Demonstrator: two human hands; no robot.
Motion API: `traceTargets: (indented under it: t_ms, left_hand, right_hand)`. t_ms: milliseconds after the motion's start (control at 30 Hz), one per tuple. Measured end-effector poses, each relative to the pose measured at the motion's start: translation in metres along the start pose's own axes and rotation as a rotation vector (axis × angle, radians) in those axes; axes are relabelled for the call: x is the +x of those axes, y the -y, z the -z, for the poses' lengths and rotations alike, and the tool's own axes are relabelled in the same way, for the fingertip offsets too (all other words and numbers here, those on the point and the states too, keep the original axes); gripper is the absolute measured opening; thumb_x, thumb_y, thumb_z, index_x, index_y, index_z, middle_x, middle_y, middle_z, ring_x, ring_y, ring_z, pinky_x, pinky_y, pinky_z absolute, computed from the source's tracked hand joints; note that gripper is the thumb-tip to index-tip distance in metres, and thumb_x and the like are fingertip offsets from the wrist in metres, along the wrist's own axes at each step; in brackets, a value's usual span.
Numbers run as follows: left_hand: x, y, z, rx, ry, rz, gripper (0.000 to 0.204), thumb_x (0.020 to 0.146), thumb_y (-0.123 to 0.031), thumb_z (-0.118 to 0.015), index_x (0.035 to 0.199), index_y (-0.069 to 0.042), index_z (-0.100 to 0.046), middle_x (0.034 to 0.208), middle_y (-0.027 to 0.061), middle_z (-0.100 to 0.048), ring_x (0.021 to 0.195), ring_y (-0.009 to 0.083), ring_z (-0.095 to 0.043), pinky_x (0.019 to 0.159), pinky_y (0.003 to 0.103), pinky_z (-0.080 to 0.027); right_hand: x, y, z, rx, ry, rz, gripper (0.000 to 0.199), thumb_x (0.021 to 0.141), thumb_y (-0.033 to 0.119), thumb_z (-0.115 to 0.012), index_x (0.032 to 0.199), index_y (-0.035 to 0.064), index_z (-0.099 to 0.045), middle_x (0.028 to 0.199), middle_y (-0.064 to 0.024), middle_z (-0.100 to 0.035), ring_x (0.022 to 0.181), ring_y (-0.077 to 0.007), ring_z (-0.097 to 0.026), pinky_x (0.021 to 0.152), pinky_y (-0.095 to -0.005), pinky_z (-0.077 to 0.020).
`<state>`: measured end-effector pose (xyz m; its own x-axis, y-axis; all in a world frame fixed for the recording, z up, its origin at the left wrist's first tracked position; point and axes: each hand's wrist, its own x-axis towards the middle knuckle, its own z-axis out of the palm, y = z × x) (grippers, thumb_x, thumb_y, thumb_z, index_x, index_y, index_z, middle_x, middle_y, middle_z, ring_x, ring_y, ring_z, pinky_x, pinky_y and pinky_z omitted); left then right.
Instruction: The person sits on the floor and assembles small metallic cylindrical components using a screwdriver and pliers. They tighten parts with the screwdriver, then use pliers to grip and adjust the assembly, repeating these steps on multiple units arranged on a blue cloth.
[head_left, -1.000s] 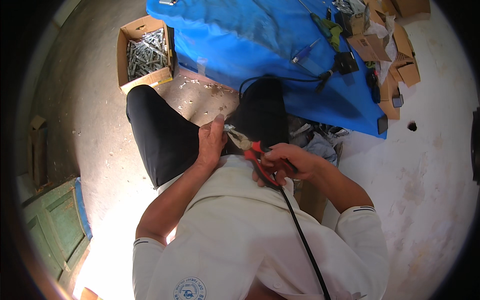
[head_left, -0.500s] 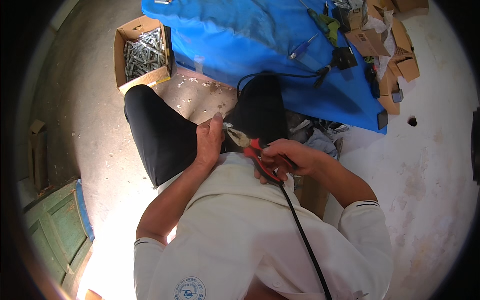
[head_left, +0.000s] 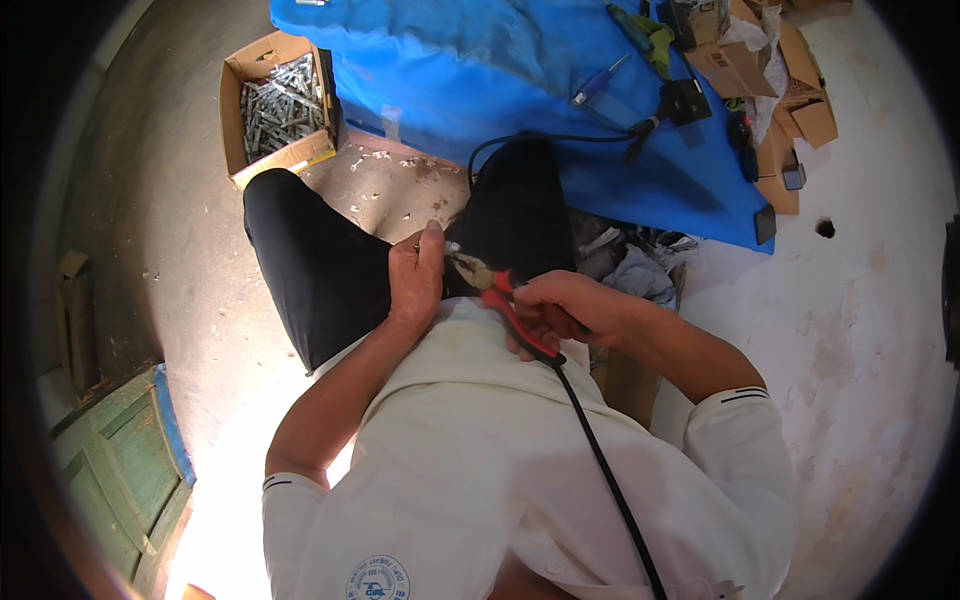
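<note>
My right hand [head_left: 562, 312] grips the red handles of a pair of pliers [head_left: 492, 290], whose metal jaws point left toward my left hand [head_left: 415, 275]. My left hand is closed around a small piece held at the plier jaws; the piece itself is too small to make out. A black cable [head_left: 610, 490] runs down from my right hand across my white shirt. Both hands hover over my lap, between my black-trousered knees [head_left: 310, 260].
An open cardboard box [head_left: 262, 70] of grey metal pieces stands at the upper left. A blue tarp [head_left: 480, 70] spreads ahead with a screwdriver [head_left: 598, 82], a black plug and cable [head_left: 660, 115] and small cardboard boxes [head_left: 790, 90]. Green wooden panel [head_left: 115, 470] lies at the lower left.
The hands and pliers hold nearly the same pose; the view has shifted slightly, with no visible change in grip.
</note>
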<state>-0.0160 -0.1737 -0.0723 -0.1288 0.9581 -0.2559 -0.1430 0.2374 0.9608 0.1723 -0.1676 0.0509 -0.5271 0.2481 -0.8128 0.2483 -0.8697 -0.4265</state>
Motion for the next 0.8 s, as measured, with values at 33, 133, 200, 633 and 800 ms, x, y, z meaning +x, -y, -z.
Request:
traceTargets:
  t_ms: [33,133,200,633,800]
  left_hand:
    - [0.001,0.001,0.001,0.004,-0.002,-0.002,0.047,0.094,-0.032,-0.046,0.060,0.000,-0.045,0.053,-0.0015,-0.035,0.054,0.0081,-0.033,0.047,0.031,-0.029]
    - [0.001,0.002,0.002,-0.022,-0.001,0.026,0.047,0.094,-0.032,-0.046,0.059,0.000,-0.045,0.053,-0.0011,-0.036,0.053,0.0083,-0.033,0.047,0.031,-0.029]
    - [0.000,-0.003,0.002,-0.001,-0.018,0.017,0.047,0.094,-0.031,-0.046,0.060,0.000,-0.044,0.053,-0.0005,-0.035,0.054,0.0087,-0.033,0.047,0.031,-0.029]
    - [-0.002,0.002,0.004,0.083,-0.024,-0.007,0.041,0.093,-0.025,-0.045,0.064,0.004,-0.044,0.054,0.0050,-0.032,0.056,0.0106,-0.031,0.048,0.034,-0.031]
    - [-0.001,0.010,0.009,0.060,-0.035,-0.021,0.041,0.092,-0.024,-0.045,0.063,0.005,-0.043,0.054,0.0073,-0.031,0.055,0.0114,-0.031,0.048,0.035,-0.031]
  right_hand:
    - [0.000,0.000,-0.001,0.039,-0.018,-0.017,0.031,0.093,0.027,-0.044,0.096,-0.0004,-0.057,0.085,-0.0165,-0.066,0.070,-0.0224,-0.065,0.056,-0.0300,-0.0528]
    - [-0.001,0.002,-0.005,0.125,-0.055,-0.055,0.029,0.094,0.028,-0.043,0.101,0.0018,-0.054,0.089,-0.0184,-0.065,0.074,-0.0250,-0.066,0.062,-0.0330,-0.0540]
    - [-0.001,0.002,-0.004,0.142,-0.056,-0.061,0.030,0.094,0.028,-0.043,0.106,0.0023,-0.052,0.091,-0.0196,-0.065,0.076,-0.0263,-0.066,0.063,-0.0342,-0.0543]
    - [0.004,-0.006,0.005,0.289,0.137,-0.092,0.035,0.094,0.028,-0.041,0.116,0.0030,-0.053,0.089,-0.0153,-0.064,0.069,-0.0230,-0.064,0.059,-0.0351,-0.0516]
    - [0.004,-0.003,-0.008,0.144,0.056,-0.068,0.031,0.093,0.029,-0.043,0.105,0.0027,-0.053,0.082,-0.0106,-0.063,0.063,-0.0187,-0.062,0.052,-0.0315,-0.0490]
